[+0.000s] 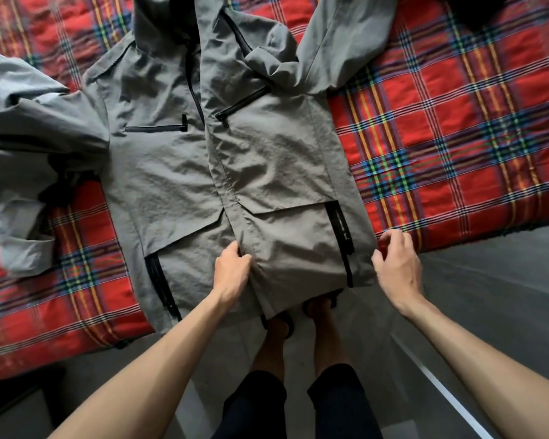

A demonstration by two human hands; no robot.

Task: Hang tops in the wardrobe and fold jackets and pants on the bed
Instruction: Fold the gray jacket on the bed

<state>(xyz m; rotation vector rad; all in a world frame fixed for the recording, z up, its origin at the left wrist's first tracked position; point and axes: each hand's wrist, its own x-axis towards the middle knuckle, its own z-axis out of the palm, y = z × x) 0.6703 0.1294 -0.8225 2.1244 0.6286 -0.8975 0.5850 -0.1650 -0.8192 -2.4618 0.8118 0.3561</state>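
Observation:
A grey jacket (178, 166) with black zips lies front-up on the red plaid bed cover (457, 137), collar away from me, hem hanging over the near edge. Its sleeves spread out to the left and to the upper right. My left hand (232, 272) pinches the front edge of the right panel near the hem, by the centre opening. My right hand (396, 264) hovers at the jacket's right side seam by the lower pocket, fingers curled and apart, touching or just off the cloth.
The grey floor (488, 296) runs along the bed's near edge, where my legs and sandalled feet (298, 318) stand. A dark item (501, 14) lies at the bed's top right corner. A dark object (10, 400) sits at the lower left.

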